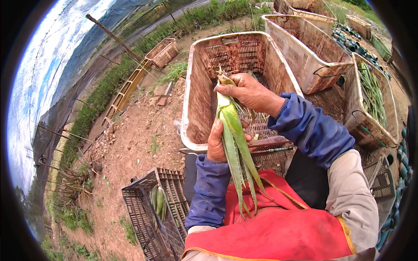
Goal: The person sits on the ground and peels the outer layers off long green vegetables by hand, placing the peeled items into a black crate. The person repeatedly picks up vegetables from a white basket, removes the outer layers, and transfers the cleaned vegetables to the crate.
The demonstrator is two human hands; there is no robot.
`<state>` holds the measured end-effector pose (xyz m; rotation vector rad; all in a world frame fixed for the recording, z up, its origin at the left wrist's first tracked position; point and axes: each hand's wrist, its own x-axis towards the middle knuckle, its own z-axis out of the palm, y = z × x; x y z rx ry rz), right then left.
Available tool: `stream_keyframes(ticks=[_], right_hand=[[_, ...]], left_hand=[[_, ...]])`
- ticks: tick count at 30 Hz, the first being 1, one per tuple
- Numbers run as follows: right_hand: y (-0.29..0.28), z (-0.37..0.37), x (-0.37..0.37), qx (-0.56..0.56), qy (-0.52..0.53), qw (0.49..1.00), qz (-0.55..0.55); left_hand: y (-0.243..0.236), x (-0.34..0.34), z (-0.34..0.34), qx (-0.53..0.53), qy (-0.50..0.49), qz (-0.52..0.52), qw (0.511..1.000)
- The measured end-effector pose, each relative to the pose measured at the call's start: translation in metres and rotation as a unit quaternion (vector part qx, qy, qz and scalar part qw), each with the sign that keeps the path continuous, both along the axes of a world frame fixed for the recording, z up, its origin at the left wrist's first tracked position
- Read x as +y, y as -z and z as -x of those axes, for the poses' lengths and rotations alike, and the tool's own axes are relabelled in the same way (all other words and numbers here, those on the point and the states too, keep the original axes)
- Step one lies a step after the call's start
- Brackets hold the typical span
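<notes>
An aloe vera plant (233, 124) hangs leaf tips down in front of me, its pale base upward. My left hand (216, 141) is wrapped round its leaves from the left and below. At the top, my right hand (248, 91) pinches the brownish base between thumb and fingers. Both hands are above the near part of a large, dirt-stained white crate (196, 87). Inside that crate, some plant scraps lie on the slotted bottom, partly hidden by my hands and the plant. The leaf tips reach down over my red apron (278, 226).
A black crate (143, 213) with several aloe leaves (160, 200) stands at lower left. More stained crates (305, 56) stand at the right, one holding long green leaves (370, 93). A yellow ladder (124, 93) and a small crate (163, 52) lie on the dirt at far left.
</notes>
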<state>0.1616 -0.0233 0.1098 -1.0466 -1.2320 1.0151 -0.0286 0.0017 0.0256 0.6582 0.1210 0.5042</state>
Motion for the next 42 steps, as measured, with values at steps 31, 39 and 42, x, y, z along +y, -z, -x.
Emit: stream_keyframes(ticks=[31, 39, 42], right_hand=[[-0.009, 0.025, -0.012, -0.131, -0.094, 0.984, 0.074], [-0.01, 0.033, -0.01, -0.308, -0.017, 0.95, 0.046], [0.004, 0.036, -0.004, -0.298, 0.007, 0.955, 0.001]], left_hand=[[-0.065, -0.004, 0.049, 0.313, -0.29, -0.573, 0.7], [-0.07, -0.022, 0.046, 0.369, -0.318, -0.611, 0.624], [-0.071, -0.02, 0.046, 0.355, -0.304, -0.579, 0.668]])
